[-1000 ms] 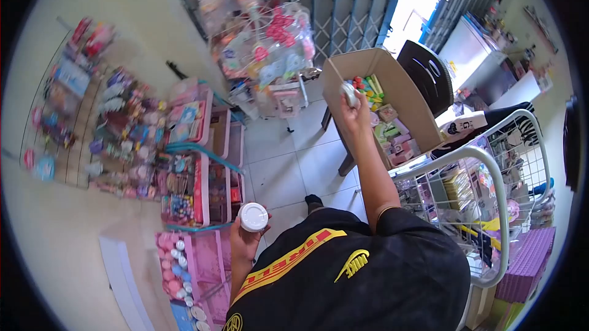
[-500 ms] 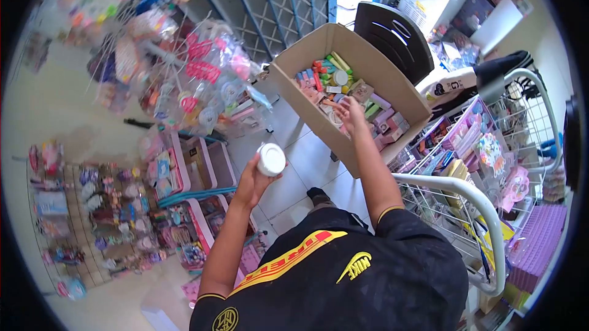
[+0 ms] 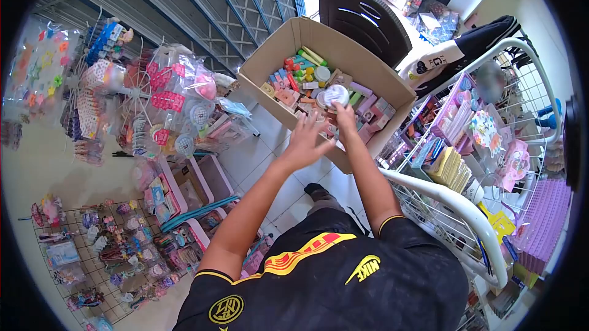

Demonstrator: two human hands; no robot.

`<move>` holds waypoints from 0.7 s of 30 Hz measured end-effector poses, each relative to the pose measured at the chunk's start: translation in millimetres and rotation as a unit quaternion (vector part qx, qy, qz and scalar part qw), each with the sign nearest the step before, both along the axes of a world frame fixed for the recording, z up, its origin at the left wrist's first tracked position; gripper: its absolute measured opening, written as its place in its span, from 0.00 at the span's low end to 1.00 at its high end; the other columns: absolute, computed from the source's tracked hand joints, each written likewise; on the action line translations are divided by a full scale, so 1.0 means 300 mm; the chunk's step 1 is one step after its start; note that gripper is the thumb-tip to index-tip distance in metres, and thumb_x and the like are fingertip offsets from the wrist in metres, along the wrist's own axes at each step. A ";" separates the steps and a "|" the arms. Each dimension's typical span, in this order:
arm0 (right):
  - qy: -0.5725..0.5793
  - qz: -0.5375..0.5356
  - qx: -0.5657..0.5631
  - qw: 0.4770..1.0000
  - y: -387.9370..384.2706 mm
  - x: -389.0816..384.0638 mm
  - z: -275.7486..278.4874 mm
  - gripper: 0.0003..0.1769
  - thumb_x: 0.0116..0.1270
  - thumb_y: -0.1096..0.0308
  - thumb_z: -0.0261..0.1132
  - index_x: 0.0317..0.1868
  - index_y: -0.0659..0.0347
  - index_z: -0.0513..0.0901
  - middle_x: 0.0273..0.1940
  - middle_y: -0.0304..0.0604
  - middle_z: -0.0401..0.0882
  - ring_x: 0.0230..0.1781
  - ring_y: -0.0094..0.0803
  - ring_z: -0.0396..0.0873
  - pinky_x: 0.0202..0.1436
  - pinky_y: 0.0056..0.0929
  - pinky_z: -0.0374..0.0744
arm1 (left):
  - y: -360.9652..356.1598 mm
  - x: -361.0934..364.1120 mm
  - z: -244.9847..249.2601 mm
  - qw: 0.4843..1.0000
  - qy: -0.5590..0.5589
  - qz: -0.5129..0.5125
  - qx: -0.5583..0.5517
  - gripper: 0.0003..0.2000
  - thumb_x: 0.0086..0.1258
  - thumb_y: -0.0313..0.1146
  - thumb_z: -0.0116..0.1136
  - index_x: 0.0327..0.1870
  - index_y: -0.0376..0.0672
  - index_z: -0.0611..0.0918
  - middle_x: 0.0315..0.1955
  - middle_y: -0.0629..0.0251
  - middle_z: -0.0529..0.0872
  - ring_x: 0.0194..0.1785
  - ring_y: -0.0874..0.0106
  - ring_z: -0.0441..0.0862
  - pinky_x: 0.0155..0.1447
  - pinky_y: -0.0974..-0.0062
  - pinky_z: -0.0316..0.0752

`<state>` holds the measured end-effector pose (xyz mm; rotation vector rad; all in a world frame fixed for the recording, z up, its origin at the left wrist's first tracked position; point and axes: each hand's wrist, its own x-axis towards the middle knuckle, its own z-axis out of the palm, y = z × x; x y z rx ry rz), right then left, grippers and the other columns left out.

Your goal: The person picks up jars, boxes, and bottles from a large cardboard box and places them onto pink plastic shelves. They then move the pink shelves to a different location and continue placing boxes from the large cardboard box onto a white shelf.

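Observation:
An open cardboard box (image 3: 261, 82) stands in front of me, holding several small colourful packages and tubes. Over its contents, my right hand (image 3: 345, 119) grips a round white jar (image 3: 335, 95) with its fingers. My left hand (image 3: 305, 144) is at the near side of the box, fingers spread and nothing in them. Another round pale jar (image 3: 322, 74) lies among green and orange tubes (image 3: 311, 57) farther back in the box. Small pink boxes (image 3: 381, 112) fill its right side.
A black chair back (image 3: 365, 24) rises behind the box. At right is a white wire cart (image 3: 448, 199) full of goods. Bagged accessories (image 3: 165, 92) hang at left above pink-edged trays (image 3: 175, 187). A metal folding gate (image 3: 202, 12) is at the back.
The white jar in my left hand is gone from it, and my right hand now holds a white jar. My left hand has moved right to the box. The view has shifted.

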<state>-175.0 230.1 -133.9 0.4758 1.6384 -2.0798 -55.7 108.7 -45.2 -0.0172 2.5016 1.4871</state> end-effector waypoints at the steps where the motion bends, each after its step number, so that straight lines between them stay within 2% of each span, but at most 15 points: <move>1: -0.002 0.000 0.001 1.000 0.022 -0.004 -0.047 0.19 0.69 0.56 0.62 0.54 0.60 0.76 0.40 0.44 0.82 0.30 0.32 0.85 0.33 0.32 0.83 | 0.021 0.038 -0.013 0.961 0.083 -0.079 -0.251 0.31 0.71 0.55 0.55 0.70 0.47 0.69 0.73 0.50 0.60 0.80 0.48 0.45 0.76 0.44 0.49; 3: -0.153 0.017 -0.058 0.986 0.054 -0.013 -0.143 0.22 0.68 0.49 0.61 0.50 0.60 0.78 0.35 0.43 0.82 0.27 0.31 0.83 0.31 0.30 0.81 | 0.026 0.096 -0.039 0.954 0.047 -0.115 -0.274 0.32 0.68 0.53 0.59 0.70 0.51 0.69 0.75 0.51 0.57 0.79 0.45 0.44 0.75 0.41 0.51; 7: -0.187 0.077 -0.030 0.979 0.042 -0.011 -0.257 0.23 0.69 0.45 0.59 0.46 0.59 0.80 0.34 0.38 0.83 0.25 0.24 0.79 0.28 0.28 0.73 | -0.026 0.149 -0.063 0.942 0.055 -0.155 -0.293 0.32 0.65 0.49 0.62 0.70 0.50 0.70 0.76 0.58 0.56 0.80 0.48 0.43 0.74 0.38 0.53; 9: -0.187 0.101 -0.030 0.977 0.022 -0.011 -0.242 0.24 0.69 0.44 0.60 0.49 0.57 0.79 0.38 0.36 0.84 0.26 0.21 0.77 0.27 0.26 0.70 | -0.032 0.162 -0.060 0.940 0.053 -0.163 -0.296 0.31 0.65 0.48 0.63 0.68 0.48 0.71 0.77 0.60 0.55 0.80 0.48 0.43 0.73 0.38 0.54; 11: -0.073 0.081 -0.041 0.993 -0.010 0.001 -0.138 0.24 0.70 0.44 0.60 0.52 0.55 0.77 0.41 0.34 0.84 0.28 0.20 0.77 0.28 0.26 0.71 | -0.035 0.151 -0.052 0.940 0.012 -0.174 -0.292 0.28 0.64 0.46 0.63 0.64 0.45 0.75 0.77 0.60 0.53 0.80 0.49 0.44 0.73 0.38 0.54; 12: -0.055 0.130 -0.050 0.989 -0.002 -0.010 -0.130 0.26 0.73 0.51 0.59 0.60 0.61 0.71 0.46 0.42 0.80 0.35 0.25 0.78 0.27 0.21 0.76 | -0.034 0.156 -0.053 0.940 0.013 -0.172 -0.293 0.28 0.64 0.46 0.63 0.64 0.45 0.75 0.77 0.60 0.53 0.80 0.49 0.44 0.73 0.38 0.54; 13: -0.052 0.132 -0.050 0.989 -0.009 -0.006 -0.126 0.26 0.73 0.51 0.59 0.60 0.61 0.71 0.46 0.42 0.80 0.35 0.25 0.78 0.27 0.21 0.76 | -0.031 0.162 -0.053 0.940 0.019 -0.170 -0.295 0.27 0.65 0.46 0.63 0.63 0.44 0.76 0.77 0.60 0.53 0.80 0.49 0.45 0.72 0.37 0.55; 15: 0.016 0.167 -0.013 0.986 -0.022 0.025 -0.114 0.24 0.71 0.48 0.60 0.58 0.55 0.75 0.44 0.35 0.84 0.34 0.20 0.79 0.31 0.18 0.71 | -0.020 0.184 -0.062 0.940 0.025 -0.166 -0.297 0.26 0.65 0.46 0.62 0.62 0.44 0.77 0.77 0.59 0.53 0.79 0.49 0.46 0.71 0.36 0.56; 16: 0.024 0.181 0.007 0.983 -0.023 0.037 -0.102 0.22 0.71 0.55 0.63 0.59 0.58 0.75 0.44 0.36 0.84 0.36 0.24 0.81 0.33 0.21 0.75 | -0.013 0.200 -0.070 0.942 0.037 -0.150 -0.299 0.26 0.65 0.47 0.62 0.62 0.43 0.76 0.77 0.57 0.54 0.78 0.48 0.49 0.71 0.38 0.57; 17: 0.027 0.185 0.007 0.982 -0.031 0.061 -0.091 0.22 0.71 0.55 0.63 0.59 0.58 0.75 0.44 0.36 0.84 0.36 0.24 0.81 0.33 0.21 0.75 | -0.008 0.223 -0.078 0.943 0.049 -0.133 -0.301 0.27 0.66 0.48 0.61 0.62 0.43 0.76 0.76 0.56 0.55 0.78 0.47 0.51 0.71 0.40 0.59; 18: 0.129 0.184 0.037 0.974 -0.044 0.094 -0.080 0.21 0.70 0.58 0.64 0.58 0.61 0.75 0.43 0.38 0.84 0.37 0.26 0.81 0.36 0.26 0.77 | -0.010 0.265 -0.111 0.944 0.050 -0.127 -0.302 0.27 0.66 0.48 0.61 0.62 0.43 0.76 0.76 0.56 0.55 0.78 0.47 0.51 0.71 0.40 0.59; 19: 0.230 0.183 0.065 0.954 -0.060 0.131 -0.068 0.20 0.69 0.62 0.65 0.57 0.63 0.75 0.43 0.39 0.83 0.37 0.28 0.81 0.39 0.30 0.79 | -0.015 0.328 -0.173 0.951 0.032 -0.105 -0.291 0.27 0.66 0.48 0.60 0.62 0.42 0.76 0.75 0.54 0.58 0.75 0.47 0.57 0.70 0.44 0.62; 20: 0.287 0.173 0.125 0.934 -0.072 0.177 -0.008 0.19 0.67 0.67 0.66 0.55 0.66 0.75 0.41 0.45 0.82 0.40 0.35 0.81 0.45 0.37 0.79 | -0.022 0.403 -0.242 0.957 0.014 -0.080 -0.279 0.27 0.67 0.49 0.60 0.62 0.41 0.76 0.74 0.52 0.61 0.73 0.46 0.62 0.70 0.49 0.64; 21: 0.293 0.184 0.122 0.931 -0.086 0.223 0.060 0.19 0.67 0.67 0.66 0.55 0.66 0.75 0.41 0.45 0.82 0.40 0.35 0.81 0.45 0.37 0.79 | -0.041 0.504 -0.332 0.966 -0.011 -0.065 -0.250 0.28 0.66 0.49 0.60 0.63 0.43 0.76 0.72 0.52 0.65 0.71 0.48 0.66 0.68 0.50 0.67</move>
